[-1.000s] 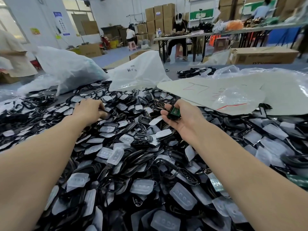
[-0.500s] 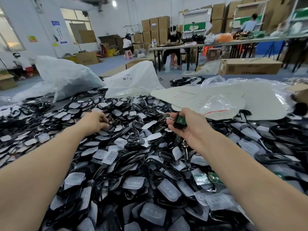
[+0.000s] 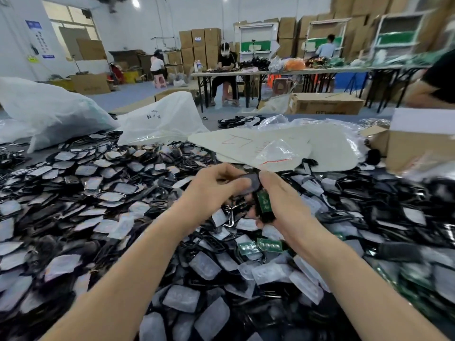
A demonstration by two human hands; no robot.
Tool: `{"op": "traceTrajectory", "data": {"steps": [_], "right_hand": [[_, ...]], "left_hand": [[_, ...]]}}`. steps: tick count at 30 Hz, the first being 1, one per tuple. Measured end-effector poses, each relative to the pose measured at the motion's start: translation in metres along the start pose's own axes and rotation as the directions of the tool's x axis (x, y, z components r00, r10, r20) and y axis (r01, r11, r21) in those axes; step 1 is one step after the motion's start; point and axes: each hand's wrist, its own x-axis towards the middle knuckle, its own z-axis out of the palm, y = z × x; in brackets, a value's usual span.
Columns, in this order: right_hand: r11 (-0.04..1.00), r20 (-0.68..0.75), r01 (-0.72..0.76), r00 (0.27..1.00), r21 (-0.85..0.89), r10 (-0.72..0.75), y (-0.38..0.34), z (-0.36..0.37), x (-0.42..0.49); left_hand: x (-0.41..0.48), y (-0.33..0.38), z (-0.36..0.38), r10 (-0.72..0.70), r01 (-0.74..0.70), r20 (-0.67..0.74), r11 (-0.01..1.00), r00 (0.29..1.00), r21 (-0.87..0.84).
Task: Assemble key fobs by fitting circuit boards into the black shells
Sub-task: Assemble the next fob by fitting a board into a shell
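My left hand (image 3: 209,190) pinches a black shell piece (image 3: 251,183) between thumb and fingers, held just above the pile. My right hand (image 3: 283,205) grips a black shell with a green circuit board (image 3: 264,202) seated in it, directly below and touching the left hand's piece. Both hands meet over the middle of a wide heap of black shells and translucent button pads (image 3: 103,217). Loose green circuit boards (image 3: 268,245) lie on the heap under my right wrist.
White plastic sacks (image 3: 56,112) and a smaller sack (image 3: 162,119) lie at the heap's far edge. Flat white sheets with a clear bag (image 3: 278,153) sit behind my hands. A cardboard box (image 3: 418,143) stands at the right. People work at tables in the background.
My left hand has left the pile on the left, carrying a black shell piece, and joined my right hand at the centre. The right hand has turned the board-filled shell downward.
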Motion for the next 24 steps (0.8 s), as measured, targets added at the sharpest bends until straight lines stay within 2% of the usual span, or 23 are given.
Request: {"op": "traceTrajectory", "data": {"steps": [4, 6, 8, 11, 15, 19, 24], "right_hand": [[0.973, -0.057, 0.101, 0.992, -0.209, -0.115, 0.005, -0.052, -0.04], [0.974, -0.103, 0.117, 0.985, -0.194, -0.139, 0.006, -0.073, -0.054], [0.978, -0.167, 0.135, 0.973, -0.157, -0.161, 0.006, -0.09, -0.064], [0.979, -0.257, 0.173, 0.947, -0.108, -0.196, 0.01, -0.108, -0.074], [0.988, -0.293, 0.156, 0.944, -0.002, -0.149, 0.02, -0.122, -0.081], [0.99, -0.302, 0.135, 0.946, 0.031, -0.12, 0.029, -0.135, -0.082], [0.991, -0.29, 0.133, 0.948, -0.023, -0.134, 0.035, -0.14, -0.08]], "left_hand": [[-0.016, 0.013, 0.056, 0.054, -0.056, 0.072, 0.998, 0.996, 0.022], [-0.021, 0.018, 0.078, 0.066, -0.068, 0.092, 0.998, 0.994, 0.02], [-0.027, 0.02, 0.098, 0.056, -0.047, 0.095, 0.994, 0.994, -0.096], [-0.039, 0.017, 0.132, 0.052, -0.043, 0.029, 0.968, 0.998, -0.247], [-0.047, 0.016, 0.173, -0.034, 0.01, -0.048, 0.901, 0.998, -0.434], [-0.049, 0.01, 0.192, -0.026, -0.001, -0.059, 0.908, 0.998, -0.42], [-0.049, 0.003, 0.201, -0.094, 0.048, -0.072, 0.874, 0.993, -0.483]]}}
